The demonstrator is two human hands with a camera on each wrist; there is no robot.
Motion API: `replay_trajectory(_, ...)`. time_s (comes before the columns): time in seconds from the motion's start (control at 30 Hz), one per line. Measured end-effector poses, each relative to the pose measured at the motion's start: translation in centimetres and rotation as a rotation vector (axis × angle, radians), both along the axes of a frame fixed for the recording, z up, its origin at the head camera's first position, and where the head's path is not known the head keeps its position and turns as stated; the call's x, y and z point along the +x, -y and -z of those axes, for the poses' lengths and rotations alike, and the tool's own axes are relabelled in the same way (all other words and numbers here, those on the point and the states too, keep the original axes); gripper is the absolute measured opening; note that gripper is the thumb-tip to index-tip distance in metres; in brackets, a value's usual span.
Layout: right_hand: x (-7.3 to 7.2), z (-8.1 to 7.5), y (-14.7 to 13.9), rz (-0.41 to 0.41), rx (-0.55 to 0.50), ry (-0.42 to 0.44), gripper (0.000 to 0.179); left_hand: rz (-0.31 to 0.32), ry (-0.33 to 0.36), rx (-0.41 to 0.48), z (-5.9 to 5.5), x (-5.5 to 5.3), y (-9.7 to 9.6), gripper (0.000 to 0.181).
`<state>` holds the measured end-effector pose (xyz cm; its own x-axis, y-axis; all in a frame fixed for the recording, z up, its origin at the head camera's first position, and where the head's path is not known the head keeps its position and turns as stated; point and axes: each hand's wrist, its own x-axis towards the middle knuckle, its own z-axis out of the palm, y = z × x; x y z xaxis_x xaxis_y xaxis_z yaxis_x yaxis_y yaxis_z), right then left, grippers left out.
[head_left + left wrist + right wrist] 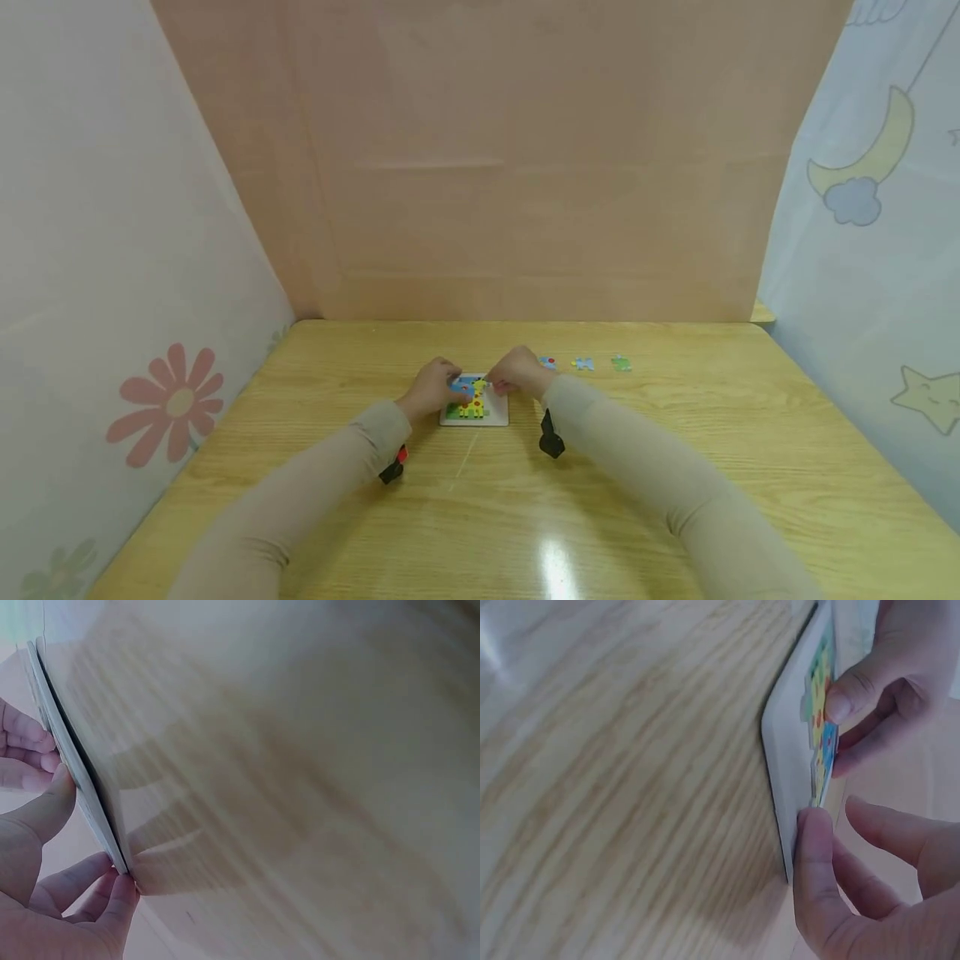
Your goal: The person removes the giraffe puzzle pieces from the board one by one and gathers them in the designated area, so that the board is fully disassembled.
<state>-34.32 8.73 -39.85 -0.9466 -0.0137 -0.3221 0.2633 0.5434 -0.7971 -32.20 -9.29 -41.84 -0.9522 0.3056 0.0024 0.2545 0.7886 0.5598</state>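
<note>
A jigsaw puzzle (472,404) with a yellow giraffe lies part-filled in a white-rimmed puzzle board (784,761) on the table. My left hand (431,388) holds the board at its upper left. Its thumb (840,703) presses on the giraffe pieces and its other fingers (120,900) sit at the board's edge. Over the upper right of the board is my right hand (519,372). One of its fingertips (814,825) touches the board beside the pieces, while another finger stands apart from it. No piece shows between them.
Three loose puzzle pieces lie in a row to the right of the board: a blue one with red (549,362), a blue one with yellow (583,364) and a green one (621,362). The wooden table (465,517) meets a tan backdrop (510,208) behind.
</note>
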Motion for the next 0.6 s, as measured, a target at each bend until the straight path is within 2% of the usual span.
replay_trajectory(0.3,-0.32,0.21,0.73,-0.042,0.138,-0.019,0.017,0.032,-0.021,-0.037,-0.19,-0.05,-0.04,0.060)
replay_trajectory(0.6,-0.24,0.35,1.09,-0.080,0.207,-0.085,0.015,0.018,-0.011,-0.049,-0.56,0.06,-0.26,0.058)
